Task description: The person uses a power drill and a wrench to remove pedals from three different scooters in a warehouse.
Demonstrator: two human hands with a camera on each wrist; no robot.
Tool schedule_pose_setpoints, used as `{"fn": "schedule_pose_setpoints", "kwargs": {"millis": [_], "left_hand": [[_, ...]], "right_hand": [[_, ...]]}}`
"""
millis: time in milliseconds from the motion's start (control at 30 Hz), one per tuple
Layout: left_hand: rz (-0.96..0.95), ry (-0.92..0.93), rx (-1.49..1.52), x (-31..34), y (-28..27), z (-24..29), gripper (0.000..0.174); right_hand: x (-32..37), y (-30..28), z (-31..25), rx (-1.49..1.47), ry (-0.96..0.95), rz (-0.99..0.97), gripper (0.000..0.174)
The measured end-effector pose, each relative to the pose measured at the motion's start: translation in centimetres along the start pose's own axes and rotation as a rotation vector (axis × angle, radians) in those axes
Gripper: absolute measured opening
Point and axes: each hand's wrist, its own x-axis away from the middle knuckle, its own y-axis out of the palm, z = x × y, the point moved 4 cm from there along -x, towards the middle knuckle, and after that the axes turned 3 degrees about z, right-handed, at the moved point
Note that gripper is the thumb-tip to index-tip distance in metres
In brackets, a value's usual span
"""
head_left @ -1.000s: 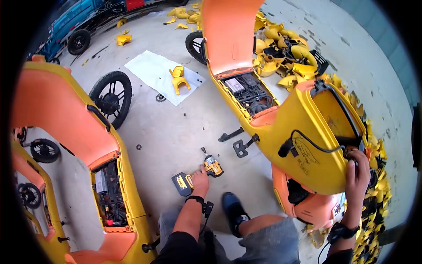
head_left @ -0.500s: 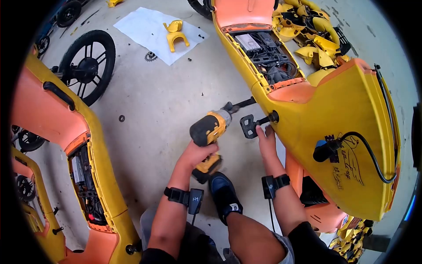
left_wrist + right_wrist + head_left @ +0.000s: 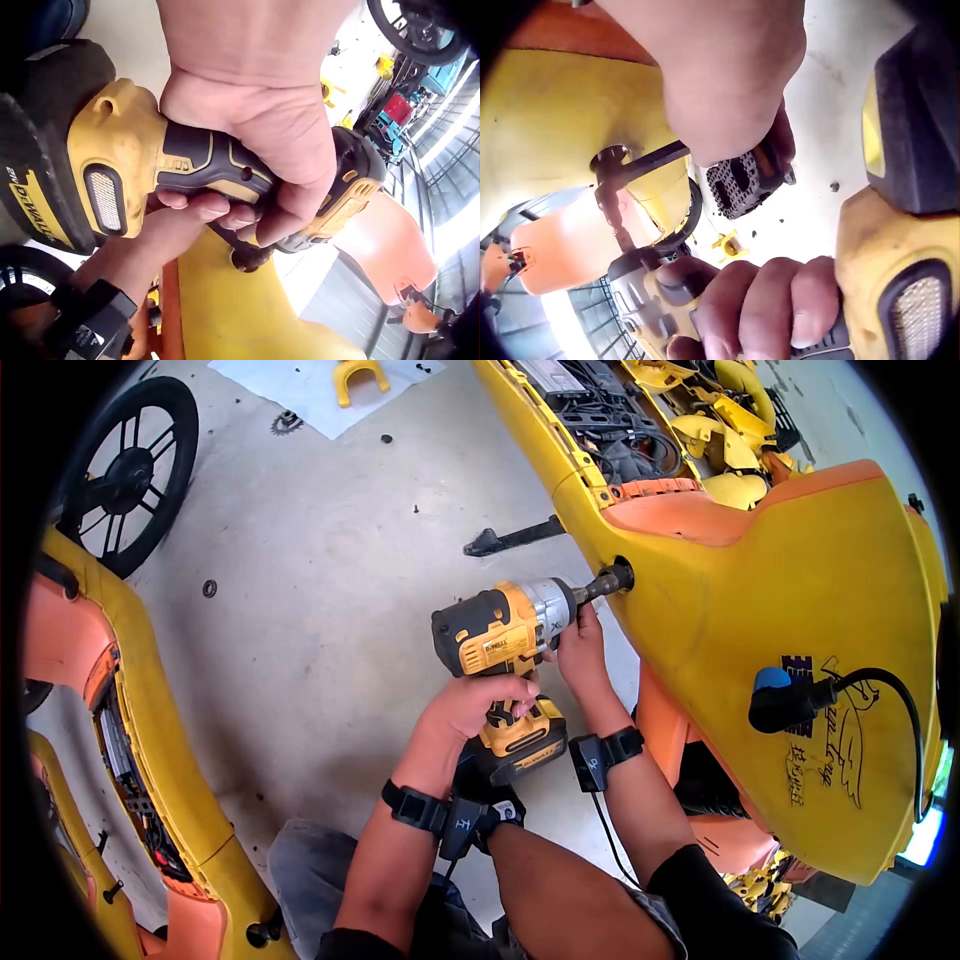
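A yellow and black cordless impact driver [image 3: 500, 635] is gripped round its handle by my left hand [image 3: 470, 705], also seen in the left wrist view [image 3: 255, 127]. Its socket [image 3: 598, 586] meets the crank hub in the yellow body shell [image 3: 720, 590]. Behind the driver is my right hand [image 3: 583, 655], partly covered in the head view. The right wrist view has the right hand [image 3: 727, 90] holding a black pedal [image 3: 739, 187] at the end of the crank arm [image 3: 656, 161]; its fingertips are mostly hidden.
A black kickstand [image 3: 515, 538] sticks out from the shell. A cable with a black plug [image 3: 790, 705] hangs over it. Another yellow-orange vehicle [image 3: 170, 760] stands at left, below a spoked wheel [image 3: 130, 480]. White sheet [image 3: 300, 390] and small loose parts lie on the floor.
My left hand has lifted the driver from the floor and brought its socket to the crank hub. The right hand has come down from the shell's upper part to the pedal.
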Motion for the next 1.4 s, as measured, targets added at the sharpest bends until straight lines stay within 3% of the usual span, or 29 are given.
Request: {"fn": "schedule_pose_setpoints", "kwargs": {"millis": [33,167,300,367,600,833,1000,1100,1400], "left_hand": [[-0.004,-0.006,-0.001,-0.1,0.2,0.2,0.038],[-0.005,0.019,-0.029,0.0,0.1,0.7,0.041],[0.010,0.019,-0.031,0.1,-0.9,0.3,0.041],[-0.007,0.015,-0.033,0.1,-0.9,0.3,0.041],[0.025,-0.004,-0.004,-0.6,-0.2,0.4,0.042],[0.007,0.035,-0.087,-0.7,-0.2,1.0,0.041],[-0.004,0.038,-0.078,-0.9,-0.1,1.2,0.041],[-0.018,0.024,-0.028,-1.1,-0.8,0.4,0.039],[0.038,0.012,-0.133,-1.2,-0.6,1.9,0.032]], "right_hand": [[0.2,0.1,-0.3,-0.039,0.096,-0.019,0.020],[0.2,0.3,-1.2,0.107,-0.114,0.042,0.020],[0.7,0.4,-1.7,0.015,-0.004,0.012,0.019],[0.5,0.4,-2.0,0.040,-0.119,0.012,0.021],[0.7,-0.4,-1.9,0.073,-0.096,0.028,0.032],[1.1,-0.7,-2.8,0.060,-0.138,-0.005,0.027],[1.5,-0.8,-3.4,-0.069,-0.010,-0.034,0.023],[2.0,-0.9,-4.6,0.102,-0.040,-0.041,0.023],[2.4,-1.5,-5.3,0.128,-0.068,-0.039,0.023]]}}
